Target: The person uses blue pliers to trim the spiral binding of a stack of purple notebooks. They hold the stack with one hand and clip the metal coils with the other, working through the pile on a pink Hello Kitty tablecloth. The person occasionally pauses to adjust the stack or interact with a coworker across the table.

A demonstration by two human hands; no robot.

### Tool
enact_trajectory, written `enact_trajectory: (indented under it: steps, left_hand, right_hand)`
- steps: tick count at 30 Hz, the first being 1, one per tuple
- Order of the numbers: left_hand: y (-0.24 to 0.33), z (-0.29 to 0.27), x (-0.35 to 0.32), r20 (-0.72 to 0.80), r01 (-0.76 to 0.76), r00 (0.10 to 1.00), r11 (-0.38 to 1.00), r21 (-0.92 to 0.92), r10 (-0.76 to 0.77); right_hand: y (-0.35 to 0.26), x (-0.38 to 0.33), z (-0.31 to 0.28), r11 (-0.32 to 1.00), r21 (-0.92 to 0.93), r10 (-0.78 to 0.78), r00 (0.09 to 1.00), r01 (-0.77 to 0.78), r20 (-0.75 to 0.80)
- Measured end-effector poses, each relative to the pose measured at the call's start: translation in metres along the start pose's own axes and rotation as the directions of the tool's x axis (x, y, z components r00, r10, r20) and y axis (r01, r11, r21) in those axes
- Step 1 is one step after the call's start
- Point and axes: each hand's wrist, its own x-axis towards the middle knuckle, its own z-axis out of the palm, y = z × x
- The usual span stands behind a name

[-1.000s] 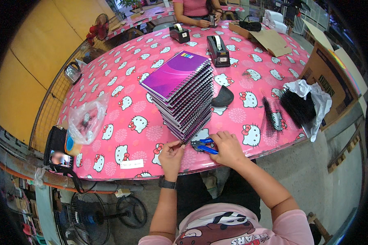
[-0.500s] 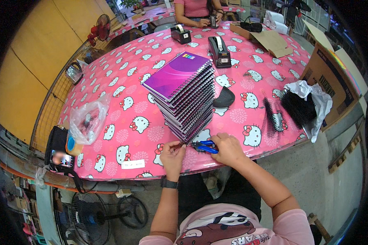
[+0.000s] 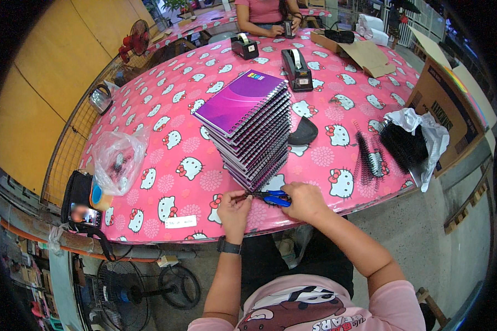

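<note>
A tall stack of spiral-bound notebooks (image 3: 243, 105) with purple covers stands in front of me, black wire coils along its right side. My right hand (image 3: 306, 203) is closed round the blue handles of a pair of pliers (image 3: 276, 198). Their dark jaws point left, at the lowest near corner of the stack. At that same corner my left hand (image 3: 234, 214) pinches with thumb and fingertips, right beside the jaws. What lies between those fingertips is too small to make out.
Right of the stack lie a black, rounded object (image 3: 303, 132), loose black coils (image 3: 369, 156) and crumpled white paper (image 3: 433, 132). Two tape dispensers (image 3: 297, 71) stand behind. Leftward are a plastic bag (image 3: 119, 160) and a phone (image 3: 84, 214). A person (image 3: 265, 16) sits across the table.
The pliers and my right hand have shifted slightly left, toward the fingertips of my left hand. The stack stays in place.
</note>
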Motion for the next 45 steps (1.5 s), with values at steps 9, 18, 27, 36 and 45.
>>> enact_trajectory:
  steps: [9, 18, 27, 36, 45]
  left_hand:
    - [0.004, -0.001, 0.001, 0.033, -0.089, 0.996, 0.977, 0.192, 0.084]
    - [0.004, 0.0, 0.0, 0.011, -0.051, 0.999, 0.961, 0.271, 0.05]
    - [0.01, 0.005, -0.003, 0.002, -0.054, 0.998, 0.96, 0.274, 0.056]
    - [0.009, 0.006, -0.002, 0.004, -0.041, 0.999, 0.941, 0.335, 0.042]
    - [0.002, 0.004, -0.001, 0.008, -0.076, 0.997, 0.953, 0.293, 0.077]
  right_hand:
    - [0.0, 0.003, -0.006, 0.985, -0.149, -0.091, 0.995, 0.083, -0.048]
    - [-0.003, 0.0, -0.005, 0.983, -0.162, -0.103, 0.992, 0.091, -0.071]
    - [0.0, 0.007, -0.006, 0.997, -0.074, -0.021, 0.996, 0.027, 0.082]
    - [-0.005, 0.007, -0.009, 0.969, -0.234, -0.083, 0.997, 0.081, -0.002]
    - [-0.012, 0.002, -0.013, 0.972, -0.227, -0.048, 0.999, 0.052, 0.025]
